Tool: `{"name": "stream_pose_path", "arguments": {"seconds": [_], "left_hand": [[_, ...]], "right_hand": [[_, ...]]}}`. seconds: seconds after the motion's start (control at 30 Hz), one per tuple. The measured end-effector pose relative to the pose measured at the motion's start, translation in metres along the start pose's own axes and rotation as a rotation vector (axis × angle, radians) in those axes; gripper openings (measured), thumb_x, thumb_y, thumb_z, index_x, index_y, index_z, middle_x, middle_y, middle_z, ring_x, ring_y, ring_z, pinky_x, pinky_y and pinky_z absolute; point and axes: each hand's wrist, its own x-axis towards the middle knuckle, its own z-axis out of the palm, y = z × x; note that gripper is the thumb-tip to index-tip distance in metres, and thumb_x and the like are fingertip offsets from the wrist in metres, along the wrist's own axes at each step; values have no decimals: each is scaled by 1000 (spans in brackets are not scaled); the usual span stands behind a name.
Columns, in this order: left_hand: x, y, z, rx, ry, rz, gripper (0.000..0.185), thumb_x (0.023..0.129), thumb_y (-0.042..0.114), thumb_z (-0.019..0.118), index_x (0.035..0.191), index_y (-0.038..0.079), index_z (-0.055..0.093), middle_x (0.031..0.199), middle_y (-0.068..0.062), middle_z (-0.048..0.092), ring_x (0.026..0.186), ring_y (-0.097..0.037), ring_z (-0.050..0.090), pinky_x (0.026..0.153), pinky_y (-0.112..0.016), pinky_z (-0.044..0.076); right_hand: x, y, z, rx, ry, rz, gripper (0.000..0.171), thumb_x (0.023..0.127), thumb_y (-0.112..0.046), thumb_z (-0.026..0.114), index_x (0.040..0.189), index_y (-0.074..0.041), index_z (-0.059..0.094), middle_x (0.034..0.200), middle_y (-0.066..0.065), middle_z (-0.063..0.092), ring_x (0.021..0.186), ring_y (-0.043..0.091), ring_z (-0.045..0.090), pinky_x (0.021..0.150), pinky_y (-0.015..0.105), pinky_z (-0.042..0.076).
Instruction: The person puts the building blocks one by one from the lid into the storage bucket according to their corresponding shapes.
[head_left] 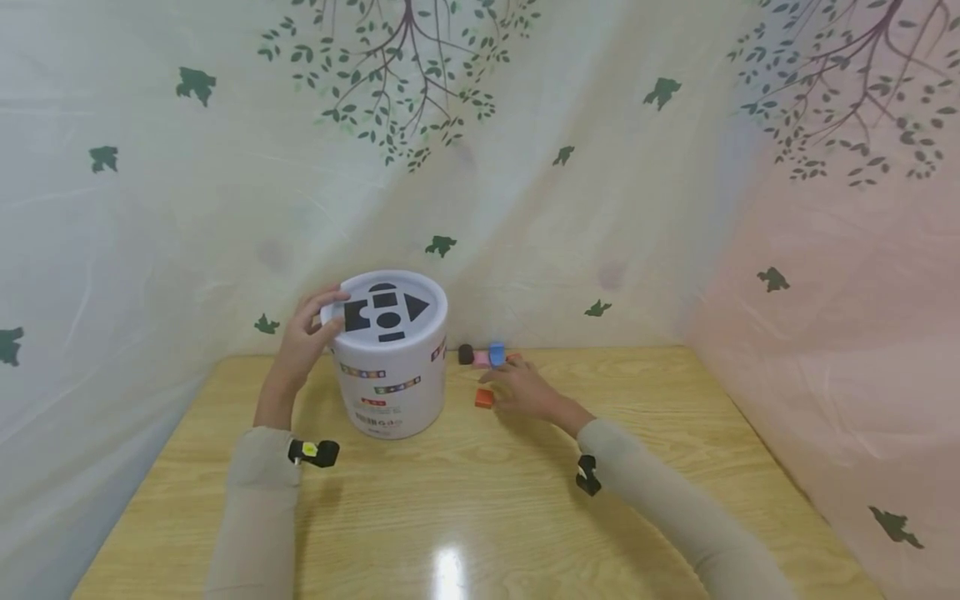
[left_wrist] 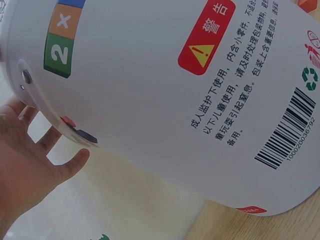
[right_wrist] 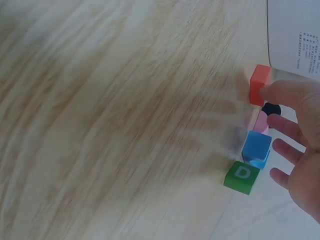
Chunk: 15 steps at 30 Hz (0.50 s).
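A white round bucket (head_left: pixel 390 375) stands on the wooden table (head_left: pixel 465 500); its lid (head_left: pixel 384 312) has black shape holes. My left hand (head_left: pixel 321 315) holds the lid's left rim, fingers on top and thumb on the side. In the left wrist view the bucket (left_wrist: pixel 165 85) fills the frame and the left hand (left_wrist: pixel 50 150) sits at its rim. My right hand (head_left: pixel 512 383) lies open, fingers spread, over loose blocks right of the bucket. The right wrist view shows the right hand (right_wrist: pixel 285 125) beside an orange block (right_wrist: pixel 260 84), a black piece (right_wrist: pixel 271 108), a pink block (right_wrist: pixel 260 121), a blue block (right_wrist: pixel 257 148) and a green D block (right_wrist: pixel 242 177). The thumb is at the orange block.
The blocks lie close to the back edge of the table, with the orange block (head_left: pixel 484 398), black piece (head_left: pixel 466 354) and blue block (head_left: pixel 497 354) in the head view. Curtains printed with trees and birds (head_left: pixel 660 92) hang behind and to the right.
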Motion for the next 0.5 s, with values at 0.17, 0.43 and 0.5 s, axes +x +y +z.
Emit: {"name": "stream_pose_path", "arguments": {"seconds": [0.17, 0.43, 0.5], "left_hand": [[1, 0, 0, -8, -1, -8, 47, 100, 17, 55, 145, 4, 50, 167, -9, 26, 155, -35, 18, 121, -70, 20], [1, 0, 0, -24, -13, -5, 48, 99, 14, 54, 145, 3, 49, 168, -9, 25, 155, -36, 17, 121, -70, 21], [1, 0, -1, -28, -11, -2, 48, 99, 13, 54, 145, 3, 49, 168, -9, 25, 155, -36, 17, 121, -70, 21]], "right_hand": [[8, 2, 6, -44, -60, 1, 47, 84, -3, 73, 129, -15, 68, 136, 11, 67, 124, 37, 56, 102, 58, 45], [12, 2, 11, -37, -46, -30, 42, 78, 1, 74, 118, -12, 74, 123, 15, 70, 116, 38, 59, 95, 54, 49], [12, 2, 11, -49, -34, -43, 37, 78, -2, 76, 114, -11, 75, 119, 14, 71, 114, 37, 59, 96, 55, 49]]}}
